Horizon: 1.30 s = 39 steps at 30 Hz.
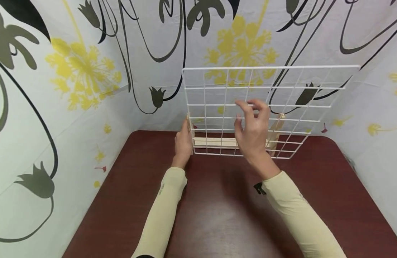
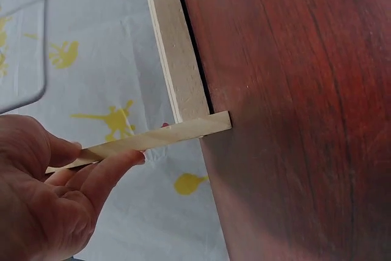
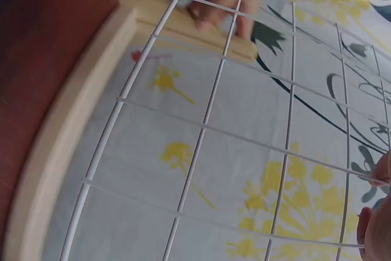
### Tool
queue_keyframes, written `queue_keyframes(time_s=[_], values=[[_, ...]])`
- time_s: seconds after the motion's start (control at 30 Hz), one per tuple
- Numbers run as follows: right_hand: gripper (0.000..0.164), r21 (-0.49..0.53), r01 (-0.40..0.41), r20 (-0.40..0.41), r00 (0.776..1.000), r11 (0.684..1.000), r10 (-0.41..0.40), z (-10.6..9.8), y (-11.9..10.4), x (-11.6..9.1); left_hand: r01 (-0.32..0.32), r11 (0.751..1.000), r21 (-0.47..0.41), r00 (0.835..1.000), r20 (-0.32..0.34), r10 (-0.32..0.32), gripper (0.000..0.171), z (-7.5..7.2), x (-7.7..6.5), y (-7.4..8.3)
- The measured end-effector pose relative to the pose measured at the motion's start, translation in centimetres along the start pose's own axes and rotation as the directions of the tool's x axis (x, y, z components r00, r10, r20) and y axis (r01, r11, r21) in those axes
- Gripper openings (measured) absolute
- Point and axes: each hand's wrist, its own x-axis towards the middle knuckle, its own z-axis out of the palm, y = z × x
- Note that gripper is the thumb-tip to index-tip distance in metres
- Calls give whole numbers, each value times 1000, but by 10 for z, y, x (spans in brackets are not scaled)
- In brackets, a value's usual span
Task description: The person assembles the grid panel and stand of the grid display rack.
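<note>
A white wire grid panel [image 1: 218,105] stands tilted at the back of the table, its top edge leaning toward the right hand's side. My right hand [image 1: 252,130] grips the grid near its middle, thumb and fingers curled at a wire; only its fingertips show at the right wrist view's edge. Behind the panel is a pale wooden frame: a long bar [image 2: 177,41] with a short slat [image 2: 183,131] across its left end and another upright slat [image 1: 276,134] at the right. My left hand [image 1: 183,143] pinches the left slat between thumb and fingers.
The dark red-brown table [image 1: 214,215] reaches back to a fabric backdrop [image 1: 147,46] printed with grey and yellow flowers, which also hangs along both sides. A small black item [image 1: 259,188] shows at the right sleeve's cuff.
</note>
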Motion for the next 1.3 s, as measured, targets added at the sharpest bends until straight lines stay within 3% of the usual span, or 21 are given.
queue_keyframes(time_s=[0.17, 0.47, 0.67, 0.97, 1.3], values=[[48, 7, 38, -13, 999, 999, -38, 5, 3, 33, -23, 994, 105, 1000, -13, 25, 57, 0, 0, 0], [44, -6, 63, -68, 996, 998, -64, 10, 0, 79, 18, 994, 103, 1000, 14, -20, 61, 9, 1, 9], [45, 17, 78, -73, 994, 997, -77, 19, 0, 101, 6, 993, 116, 1000, -28, -2, 60, 12, 2, 10], [41, 48, 114, -57, 992, 992, -111, 37, 0, 121, 16, 990, 137, 999, -34, -12, 60, 8, 4, 7], [40, 53, 125, -50, 991, 991, -122, 52, 6, 123, 19, 993, 114, 1000, -20, -17, 63, 3, 2, 3]])
